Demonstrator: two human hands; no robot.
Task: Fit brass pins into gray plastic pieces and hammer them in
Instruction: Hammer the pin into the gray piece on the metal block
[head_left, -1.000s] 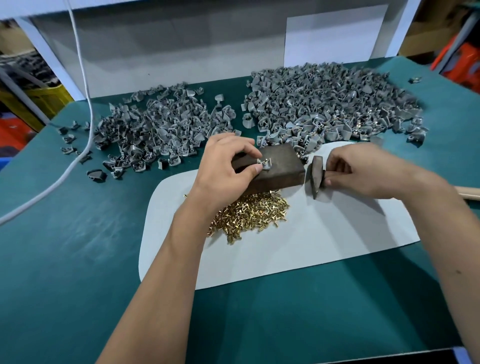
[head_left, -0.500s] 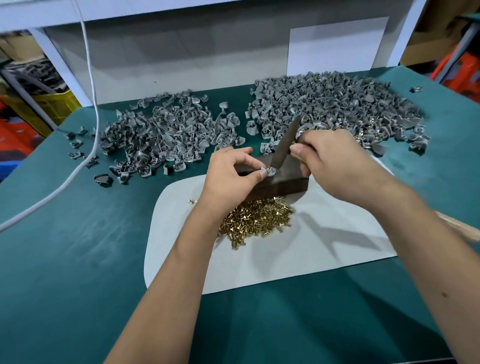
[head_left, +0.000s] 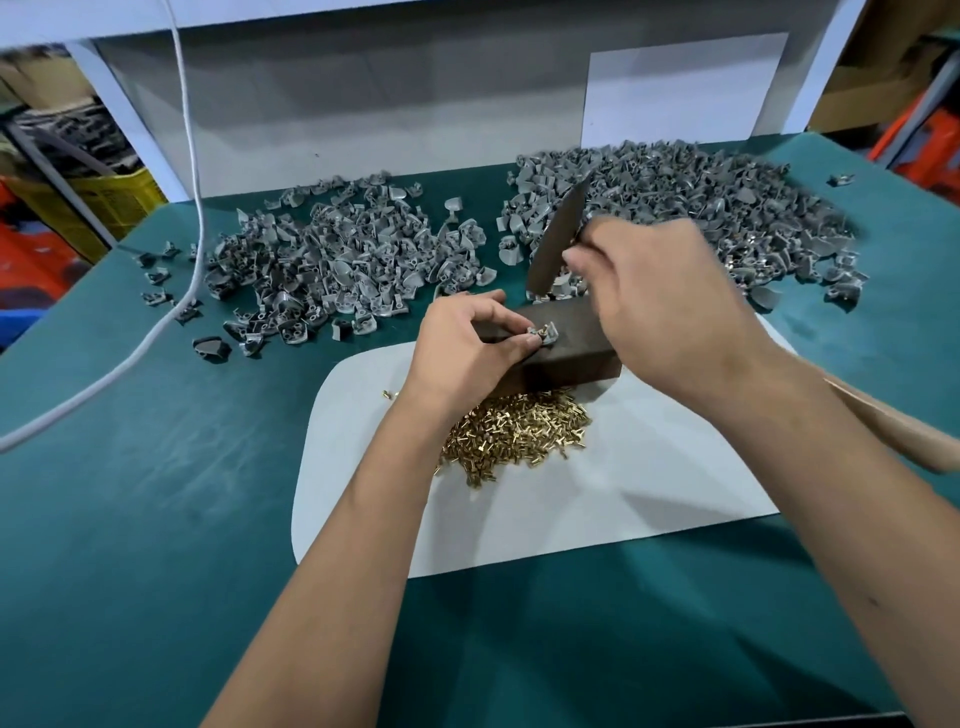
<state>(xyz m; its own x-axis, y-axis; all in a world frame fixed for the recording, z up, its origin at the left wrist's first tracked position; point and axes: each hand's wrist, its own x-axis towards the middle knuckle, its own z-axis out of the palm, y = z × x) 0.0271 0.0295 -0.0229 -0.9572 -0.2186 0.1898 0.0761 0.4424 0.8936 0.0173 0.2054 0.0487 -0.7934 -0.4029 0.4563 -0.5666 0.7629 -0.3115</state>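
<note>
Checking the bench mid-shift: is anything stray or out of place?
Mostly orderly. One brass pin lies on the white mat, apart from the pin heap. A few gray pieces sit scattered left of the left pile, and one gray piece lies alone at far right.

No legible text or labels anywhere.

Left hand (head_left: 467, 343) pinches gray piece (head_left: 544, 333) on block (head_left: 566, 348); right hand (head_left: 660, 306) grips hammer (head_left: 558, 239)

A gray plastic piece (head_left: 544, 333) (brass pin (head_left: 543, 329) upright in it) sits on the dark block (head_left: 566, 345).
</note>
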